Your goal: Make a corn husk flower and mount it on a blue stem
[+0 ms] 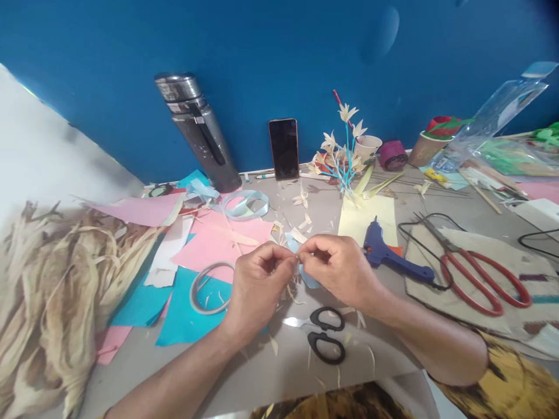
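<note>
The piece being worked is a tiny sliver (297, 258) at the middle of the scene, raised above the table (279, 375) and almost wholly covered by the fingertips, so its shape and material cannot be told. Being so small, it probably weighs next to nothing; if it is dry fibre like the loose pale shreds (274, 346) scattered around, it is likely thin and easily torn or creased. Fingertips at its two ends, pressing lightly, would seem the safest hold, since a hard pull could split it.

The left hand (259, 282) comes in from the near left, thumb and index finger pressed together at their tips on the sliver. The right hand (343, 267) meets it from the right in a matching pinch, with no visible gap between finger and thumb and the other fingers curled in. The two sets of fingertips touch, or very nearly; which one carries more of the hold cannot be told.

A pale blue strip (311, 278) lies partly hidden beneath the right hand. Black-handled scissors (318, 336) lie on the near side of both hands, a blue glue gun (384, 253) rests just to the right, and dried husks (65, 291) fill the far left edge.
</note>
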Available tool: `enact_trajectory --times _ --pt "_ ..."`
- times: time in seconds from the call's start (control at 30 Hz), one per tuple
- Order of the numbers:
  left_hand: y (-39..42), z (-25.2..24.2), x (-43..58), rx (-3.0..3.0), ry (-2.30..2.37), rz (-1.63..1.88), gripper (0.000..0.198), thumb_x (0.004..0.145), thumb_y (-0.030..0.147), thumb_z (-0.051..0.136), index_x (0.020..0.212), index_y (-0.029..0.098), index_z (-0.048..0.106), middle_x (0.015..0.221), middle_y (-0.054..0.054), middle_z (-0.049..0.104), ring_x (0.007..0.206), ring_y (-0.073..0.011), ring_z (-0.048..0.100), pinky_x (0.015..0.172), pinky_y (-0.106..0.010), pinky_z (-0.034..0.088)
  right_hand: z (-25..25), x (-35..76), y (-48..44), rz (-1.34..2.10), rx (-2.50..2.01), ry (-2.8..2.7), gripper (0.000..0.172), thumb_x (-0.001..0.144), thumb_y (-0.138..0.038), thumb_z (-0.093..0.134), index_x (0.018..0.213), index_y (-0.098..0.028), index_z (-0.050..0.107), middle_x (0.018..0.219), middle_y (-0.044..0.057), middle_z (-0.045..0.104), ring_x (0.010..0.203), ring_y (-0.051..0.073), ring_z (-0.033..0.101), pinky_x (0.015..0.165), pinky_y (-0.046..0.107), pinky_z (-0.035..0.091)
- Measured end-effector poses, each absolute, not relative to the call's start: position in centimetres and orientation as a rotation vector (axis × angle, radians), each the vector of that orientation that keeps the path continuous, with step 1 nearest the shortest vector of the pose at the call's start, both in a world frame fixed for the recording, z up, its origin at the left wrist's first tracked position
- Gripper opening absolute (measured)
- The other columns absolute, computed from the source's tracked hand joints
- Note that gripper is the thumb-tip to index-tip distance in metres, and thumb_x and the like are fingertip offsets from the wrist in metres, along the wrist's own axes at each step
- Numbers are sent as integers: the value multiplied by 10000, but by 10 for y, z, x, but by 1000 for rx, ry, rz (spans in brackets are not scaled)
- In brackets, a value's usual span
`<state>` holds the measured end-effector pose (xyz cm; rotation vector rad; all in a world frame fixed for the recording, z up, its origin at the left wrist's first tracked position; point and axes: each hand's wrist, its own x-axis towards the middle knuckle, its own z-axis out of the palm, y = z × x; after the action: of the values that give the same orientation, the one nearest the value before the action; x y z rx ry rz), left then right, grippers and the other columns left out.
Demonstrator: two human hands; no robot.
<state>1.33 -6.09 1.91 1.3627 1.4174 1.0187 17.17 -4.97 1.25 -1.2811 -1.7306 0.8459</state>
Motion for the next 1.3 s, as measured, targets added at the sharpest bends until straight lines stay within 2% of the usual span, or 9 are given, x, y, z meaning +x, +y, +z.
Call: enact_trajectory --times 0.17,0.3,0.47,0.63,0.8,1.0,1.17,1.3 --pt "-61 18 11 1466 1432 1059 124 786 217 618 679 170 658 613 32 586 563 -91 478 529 -211 387 11 172 -50 779 -1272 -1811 158 808 -132 589 757 -155 737 606 -23 636 510 81 458 504 202 324" --pt "-62 16 12 1647 1441 1107 142 778 156 602 638 175 627 640 29 579 604 -94 503 573 -213 400 10 172 -50 707 -1286 -1845 139 783 -125 600 716 -151 720 603 -17 630 509 80 449 515 210 319" --pt "-63 13 14 1668 1422 1093 148 769 127 582 634 179 612 634 32 561 612 -98 497 577 -216 401 10 172 -51 795 -1298 -1780 141 751 -122 586 654 -146 685 536 -39 558 481 69 401 479 198 291" --pt "-61 13 13 1579 1423 1079 128 788 168 601 668 176 645 645 27 602 611 -100 516 569 -213 408 11 174 -49 920 -1278 -1753 152 779 -137 582 690 -144 704 537 -39 565 479 69 400 455 190 280" --pt "-62 15 12 1588 1464 1061 139 782 184 609 645 175 629 620 33 582 581 -91 493 546 -208 392 12 174 -49 822 -1261 -1846 150 788 -124 587 720 -149 719 595 -20 628 519 78 458 502 196 318" --pt "-64 15 14 1622 1447 1070 126 746 142 592 627 176 613 618 38 562 601 -90 492 566 -203 399 13 172 -49 824 -1320 -1795 126 734 -109 596 635 -144 665 546 -35 570 496 69 415 481 194 293" --pt "-61 15 13 1442 1429 1017 113 764 197 617 654 175 633 588 40 568 553 -88 469 522 -204 386 14 174 -48 1016 -1288 -1724 128 765 -127 583 676 -139 674 544 -46 554 477 61 375 451 180 288" --pt "-60 15 13 1437 1437 1024 117 762 207 620 652 172 635 582 36 575 549 -91 471 519 -207 389 12 175 -48 985 -1271 -1765 133 783 -132 588 716 -142 702 569 -40 584 494 66 405 463 183 299"
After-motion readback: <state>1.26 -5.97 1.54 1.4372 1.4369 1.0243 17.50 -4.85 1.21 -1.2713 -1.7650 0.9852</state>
